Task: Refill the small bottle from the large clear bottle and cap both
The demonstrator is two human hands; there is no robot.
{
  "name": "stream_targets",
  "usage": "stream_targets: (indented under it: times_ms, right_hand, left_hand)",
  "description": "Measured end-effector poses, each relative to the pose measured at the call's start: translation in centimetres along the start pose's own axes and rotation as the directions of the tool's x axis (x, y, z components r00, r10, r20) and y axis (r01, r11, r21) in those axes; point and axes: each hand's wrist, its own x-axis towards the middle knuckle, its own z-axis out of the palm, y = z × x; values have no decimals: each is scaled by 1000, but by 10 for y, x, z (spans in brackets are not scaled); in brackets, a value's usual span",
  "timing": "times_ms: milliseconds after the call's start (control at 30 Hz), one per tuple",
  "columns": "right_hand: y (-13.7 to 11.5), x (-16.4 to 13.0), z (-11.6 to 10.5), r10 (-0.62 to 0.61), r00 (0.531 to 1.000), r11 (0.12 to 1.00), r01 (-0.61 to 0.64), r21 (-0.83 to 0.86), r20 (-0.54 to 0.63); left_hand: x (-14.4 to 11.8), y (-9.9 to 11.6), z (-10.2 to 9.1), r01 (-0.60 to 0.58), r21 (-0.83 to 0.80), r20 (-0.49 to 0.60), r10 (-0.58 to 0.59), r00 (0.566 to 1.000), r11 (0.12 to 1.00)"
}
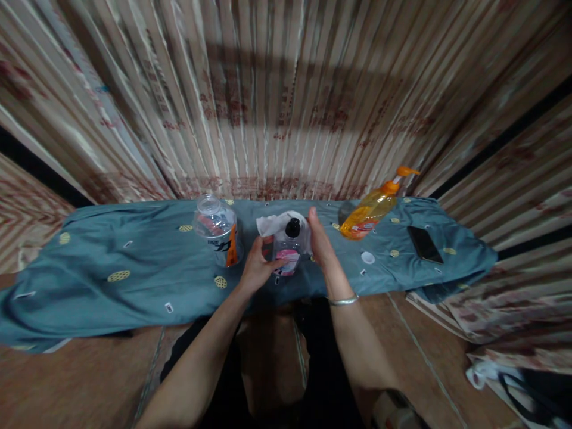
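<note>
A small clear bottle with a black cap (pixel 292 227) and a pink label (pixel 287 260) is held over the middle of the cloth-covered surface. My left hand (pixel 259 265) grips its left side, with the thumb across the label. A white tissue or thin cloth (pixel 279 223) bunches behind the bottle's neck and down its right side. On that side, my right hand (pixel 319 241) is closed around the white piece against the bottle, thumb pointing up; its other fingers are mostly hidden. Left of the hands stands a clear plastic bottle (pixel 217 229) with an orange and black label.
A pump bottle of orange liquid (pixel 369 211) stands to the right. Beyond it lies a black phone (pixel 424 244). A small white disc (pixel 367 257) rests on the teal patterned cloth (pixel 152 256). Pleated curtains (pixel 268 119) hang behind and at both sides.
</note>
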Motion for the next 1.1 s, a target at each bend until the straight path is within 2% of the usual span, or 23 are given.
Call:
stream_targets:
  times_ms: [100, 167, 233, 333, 467, 567, 700, 767, 867, 933, 1100]
  right_hand:
    - [6, -17, 4, 13, 1000, 1000, -13, 19, -13]
    - [7, -29, 8, -59, 994, 997, 55, -46, -91]
    - [7, -40, 15, -135, 984, 980, 114, -163, -120]
    - [4, -51, 27, -218, 971, 943, 183, -277, -97]
    - [2, -57, 36, -260, 965, 939, 248, -239, -21]
    - [0, -50, 31, -219, 976, 955, 218, -199, 19]
    - [2, -31, 12, -81, 994, 983, 92, -159, 71]
    - [7, -23, 2, -61, 996, 991, 68, -117, 68]
    - [13, -18, -9, -81, 997, 987, 79, -143, -8]
    - [14, -22, -13, -94, 995, 981, 84, -175, -46]
    - [10, -39, -11, -155, 987, 974, 146, -171, -42]
  left_hand:
    - [-2, 1, -3, -42, 57, -62, 45, 997, 998]
    - [-6, 3, -1, -74, 87, -62, 80, 995, 993]
    - [-12, 6, 3, -99, 108, -52, 105, 993, 989]
    - [-18, 7, 12, -127, 167, -57, 138, 989, 978]
    - [-16, 6, 17, -123, 205, -48, 136, 990, 971]
    - [-14, 8, 18, -126, 188, -13, 131, 991, 974]
    - [-16, 12, 18, -142, 163, 71, 132, 989, 976]
    - [-16, 14, 15, -129, 134, 94, 117, 989, 983]
    - [-14, 14, 6, -87, 81, 54, 83, 995, 993]
    - [-12, 13, -1, -97, 111, -9, 98, 995, 989]
    - [-11, 8, -13, -118, 143, -37, 125, 991, 983]
